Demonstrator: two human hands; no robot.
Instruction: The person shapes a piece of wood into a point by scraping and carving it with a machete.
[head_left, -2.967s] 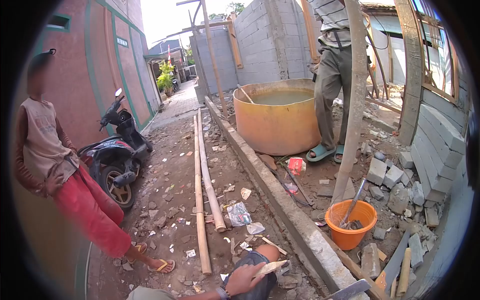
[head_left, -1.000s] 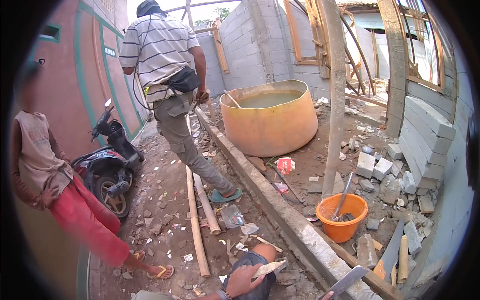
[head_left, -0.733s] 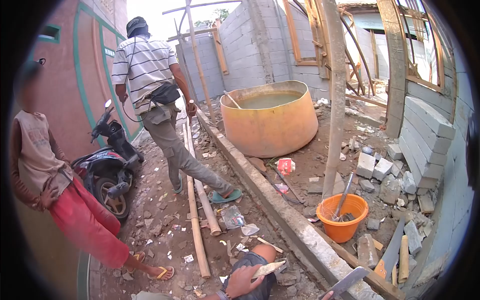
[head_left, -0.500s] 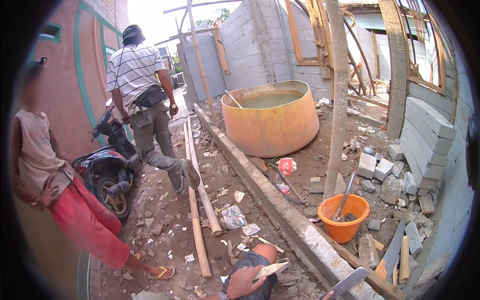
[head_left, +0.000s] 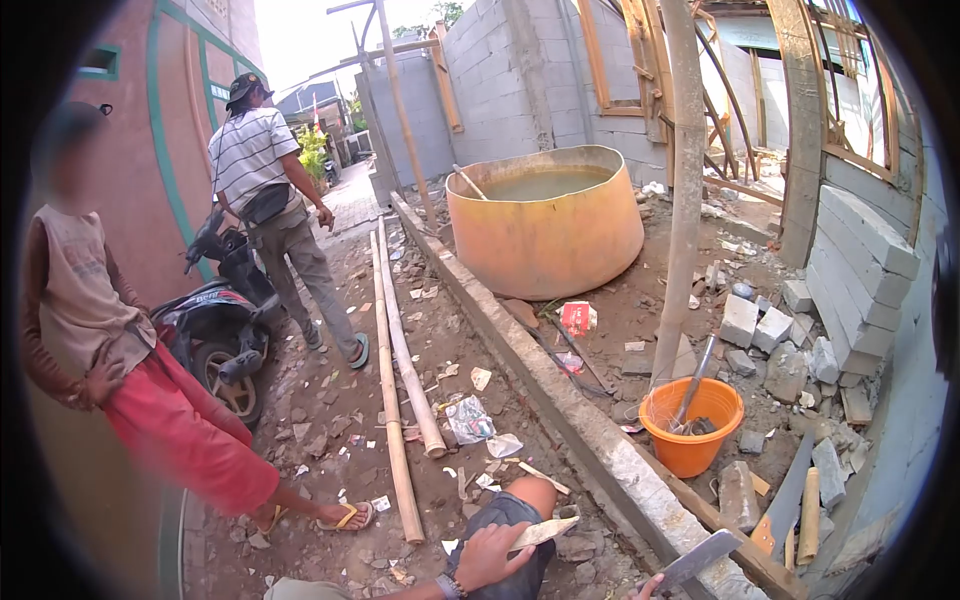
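Note:
At the bottom centre, my left hand (head_left: 487,560) is closed around a short pale piece of wood (head_left: 546,533) with a tapered look. It rests over my bent leg in dark shorts (head_left: 500,520). My right hand (head_left: 648,588), only partly in view at the bottom edge, grips a machete (head_left: 700,558). Its broad grey blade points up and right, over the concrete footing (head_left: 600,455), apart from the wood.
Two bamboo poles (head_left: 398,430) lie on rubble. An orange bucket (head_left: 690,455) holding tools, a handsaw (head_left: 785,500) and concrete blocks stand right. Behind is a large orange water tub (head_left: 545,240). Left are a person in red trousers (head_left: 200,420), a motorbike (head_left: 225,350) and another person (head_left: 265,170).
The person in the striped shirt has stepped farther along the path. My hands keep their grips on the wood and machete, and both show slightly higher in view.

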